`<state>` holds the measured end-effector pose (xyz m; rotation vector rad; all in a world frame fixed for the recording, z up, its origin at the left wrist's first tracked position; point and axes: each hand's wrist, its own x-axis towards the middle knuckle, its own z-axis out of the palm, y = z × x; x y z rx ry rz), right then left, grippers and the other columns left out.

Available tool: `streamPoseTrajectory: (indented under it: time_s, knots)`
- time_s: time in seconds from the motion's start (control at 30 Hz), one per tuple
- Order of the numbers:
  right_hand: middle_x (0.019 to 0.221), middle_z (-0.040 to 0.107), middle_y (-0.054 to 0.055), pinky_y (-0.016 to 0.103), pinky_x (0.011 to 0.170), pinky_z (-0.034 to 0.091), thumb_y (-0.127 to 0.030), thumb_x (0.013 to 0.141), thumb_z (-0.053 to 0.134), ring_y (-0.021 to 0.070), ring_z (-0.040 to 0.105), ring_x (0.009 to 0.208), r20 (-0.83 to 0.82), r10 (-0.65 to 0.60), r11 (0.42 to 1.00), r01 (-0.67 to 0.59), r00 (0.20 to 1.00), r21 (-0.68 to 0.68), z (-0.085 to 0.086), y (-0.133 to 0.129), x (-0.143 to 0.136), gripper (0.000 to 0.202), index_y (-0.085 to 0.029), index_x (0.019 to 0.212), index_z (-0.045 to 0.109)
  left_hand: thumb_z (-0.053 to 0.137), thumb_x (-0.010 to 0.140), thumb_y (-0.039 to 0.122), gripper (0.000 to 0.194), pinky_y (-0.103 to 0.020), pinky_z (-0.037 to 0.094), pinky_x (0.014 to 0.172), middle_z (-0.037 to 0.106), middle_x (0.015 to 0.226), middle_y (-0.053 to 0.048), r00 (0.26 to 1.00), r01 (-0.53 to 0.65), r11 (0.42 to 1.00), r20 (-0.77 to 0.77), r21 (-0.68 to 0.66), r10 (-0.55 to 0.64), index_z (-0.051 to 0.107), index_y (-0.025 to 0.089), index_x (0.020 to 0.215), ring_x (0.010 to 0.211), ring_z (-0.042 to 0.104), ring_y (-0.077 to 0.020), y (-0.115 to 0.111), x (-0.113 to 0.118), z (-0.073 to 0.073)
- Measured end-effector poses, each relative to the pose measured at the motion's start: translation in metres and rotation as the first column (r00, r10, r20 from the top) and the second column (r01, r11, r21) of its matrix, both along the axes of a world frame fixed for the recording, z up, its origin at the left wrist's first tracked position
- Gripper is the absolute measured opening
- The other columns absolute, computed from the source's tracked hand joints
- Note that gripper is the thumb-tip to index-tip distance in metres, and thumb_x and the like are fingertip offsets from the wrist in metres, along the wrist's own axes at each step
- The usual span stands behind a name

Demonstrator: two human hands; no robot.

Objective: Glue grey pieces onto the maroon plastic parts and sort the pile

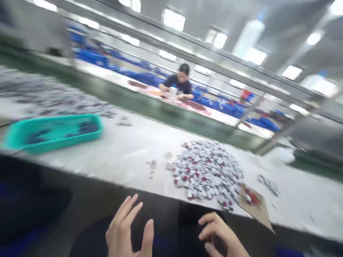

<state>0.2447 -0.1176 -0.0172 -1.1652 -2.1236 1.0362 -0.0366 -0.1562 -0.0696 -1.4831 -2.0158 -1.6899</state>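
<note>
My left hand (128, 228) is raised below the table's front edge, fingers spread, holding nothing. To its right my right hand (218, 232) hangs in front of the edge, fingers apart and slightly curled, with nothing seen in it. Beyond it on the white table (112, 153) lies a pile of small white and dark red parts (209, 169). A piece of brown cardboard (258, 212) with a red item (253, 198) on it touches the pile's right side. A few small pale pieces (152, 166) lie left of the pile.
A green tray (53, 144) with dark parts stands at the left, near many scattered grey parts (53, 92). A blurred tool (269, 185) and a clear plastic bag (280, 156) lie at the right. Across a green belt (128, 98), a person (180, 84) sits at another table.
</note>
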Motion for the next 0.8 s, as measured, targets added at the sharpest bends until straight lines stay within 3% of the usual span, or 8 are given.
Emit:
streamPoseTrajectory:
  time_s: [0.1,0.27,0.37,0.5,0.6,0.67,0.73,0.8]
  knots:
    - [0.134,0.072,0.015,0.032,0.082,0.064,-0.026,0.099,0.065,0.0245,0.078,0.107,-0.022,-0.197,0.980,0.196,0.980,-0.033,0.020,-0.004,0.026,0.014,-0.026,0.100,0.079,0.065,0.104,0.055,0.061,-0.062,0.044,0.124,0.060,0.163,-0.019,0.950,0.245,0.969,-0.190,-0.036,-0.247,0.051,0.029,0.158,0.157,0.054,-0.0433,0.069,0.027,0.022]
    - [0.150,0.065,0.012,0.041,0.113,0.059,-0.021,0.101,0.060,0.0281,0.068,0.139,-0.110,-0.558,0.824,0.565,0.822,0.036,0.038,-0.017,0.060,0.019,-0.029,0.108,0.076,0.059,0.101,0.074,0.080,-0.069,0.033,0.132,0.043,0.176,-0.026,0.797,0.439,0.877,-0.366,-0.195,-0.480,0.047,0.025,0.164,0.168,0.037,-0.0492,0.133,0.067,0.022]
    - [0.140,0.066,0.012,0.044,0.114,0.056,-0.025,0.105,0.060,0.0277,0.066,0.134,-0.179,-0.705,0.652,0.727,0.686,0.217,0.045,-0.016,0.080,0.020,-0.030,0.118,0.074,0.059,0.100,0.075,0.081,-0.071,0.022,0.137,0.046,0.176,-0.024,0.750,0.492,0.851,-0.406,-0.184,-0.522,0.047,0.028,0.165,0.167,0.038,-0.0485,0.143,0.084,0.024]
    - [0.113,0.065,0.008,0.041,0.094,0.055,-0.034,0.103,0.066,0.0234,0.063,0.099,-0.260,-0.864,0.344,0.882,0.432,0.322,0.054,0.003,0.117,0.012,-0.027,0.112,0.068,0.072,0.094,0.072,0.090,-0.072,0.022,0.137,0.053,0.172,-0.022,0.688,0.565,0.802,-0.427,-0.191,-0.587,0.045,0.031,0.169,0.162,0.048,-0.0474,0.140,0.107,0.034]
    - [0.097,0.060,0.003,0.038,0.084,0.053,-0.047,0.091,0.072,0.0219,0.059,0.091,-0.164,-0.982,0.086,0.996,0.090,0.034,0.054,0.020,0.143,0.026,-0.028,0.099,0.058,0.076,0.094,0.069,0.087,-0.070,0.024,0.137,0.058,0.170,-0.017,0.627,0.627,0.745,-0.419,-0.230,-0.657,0.048,0.034,0.168,0.158,0.054,-0.0437,0.138,0.129,0.044]
    - [0.091,0.060,0.003,0.036,0.071,0.052,-0.060,0.083,0.075,0.0222,0.060,0.084,0.002,-0.998,-0.055,0.978,-0.056,-0.201,0.049,0.027,0.152,0.040,-0.028,0.093,0.054,0.073,0.098,0.064,0.073,-0.067,0.024,0.137,0.060,0.168,-0.017,0.569,0.669,0.697,-0.425,-0.259,-0.704,0.056,0.030,0.161,0.156,0.055,-0.0421,0.139,0.146,0.050]
    - [0.089,0.066,0.006,0.035,0.061,0.050,-0.074,0.076,0.078,0.0234,0.064,0.076,0.120,-0.992,-0.074,0.929,-0.033,-0.362,0.043,0.032,0.154,0.054,-0.026,0.087,0.057,0.071,0.101,0.057,0.059,-0.064,0.023,0.137,0.063,0.165,-0.019,0.504,0.709,0.651,-0.453,-0.270,-0.736,0.065,0.025,0.150,0.153,0.057,-0.0422,0.144,0.163,0.054]
    - [0.090,0.073,0.011,0.037,0.059,0.053,-0.085,0.067,0.082,0.0246,0.069,0.072,0.143,-0.988,-0.017,0.882,0.058,-0.472,0.036,0.035,0.151,0.067,-0.022,0.082,0.064,0.069,0.103,0.050,0.048,-0.062,0.023,0.137,0.067,0.161,-0.019,0.444,0.737,0.617,-0.491,-0.276,-0.750,0.070,0.023,0.143,0.150,0.059,-0.0421,0.151,0.177,0.053]
